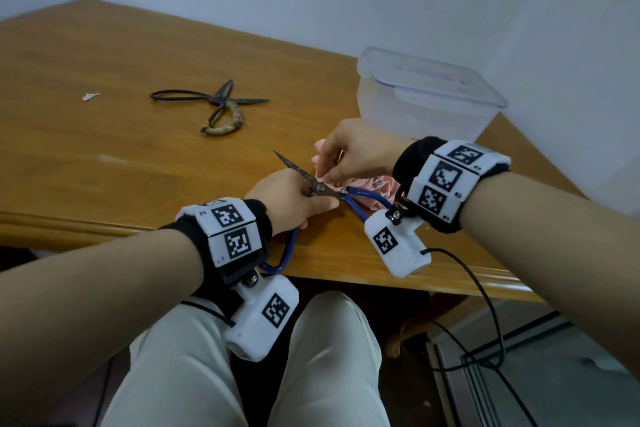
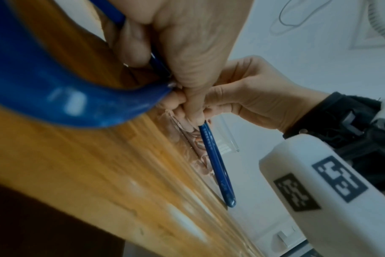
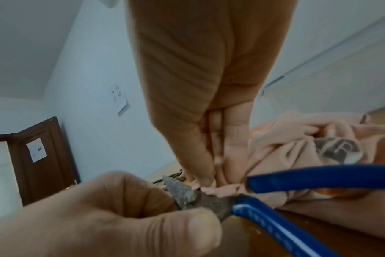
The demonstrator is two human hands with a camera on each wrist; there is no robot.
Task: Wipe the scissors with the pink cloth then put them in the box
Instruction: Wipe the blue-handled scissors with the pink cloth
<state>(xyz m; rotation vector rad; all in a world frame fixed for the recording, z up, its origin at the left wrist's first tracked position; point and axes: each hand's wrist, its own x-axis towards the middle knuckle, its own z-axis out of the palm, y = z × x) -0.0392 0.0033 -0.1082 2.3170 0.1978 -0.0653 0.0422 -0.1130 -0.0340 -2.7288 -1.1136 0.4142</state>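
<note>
The left hand was curled around the blue-handled scissors right at the pivot, thumb and fingers clamped on the metal, blades poking out toward 10 o'clock. One blue loop trailed back under that wrist, and the other ran off toward 4 o'clock over the pink cloth. The right hand was pinching a fold of that cloth against the scissors just past the pivot; from the wrist cams it looked like it touched the blade, though that bit's blurry. Most of the cloth was bunched on the wooden table under the right wrist. The clear plastic box sat at about 1 o'clock from the hands. A second pair of dark old scissors lay open at 11 o'clock, well apart.
</note>
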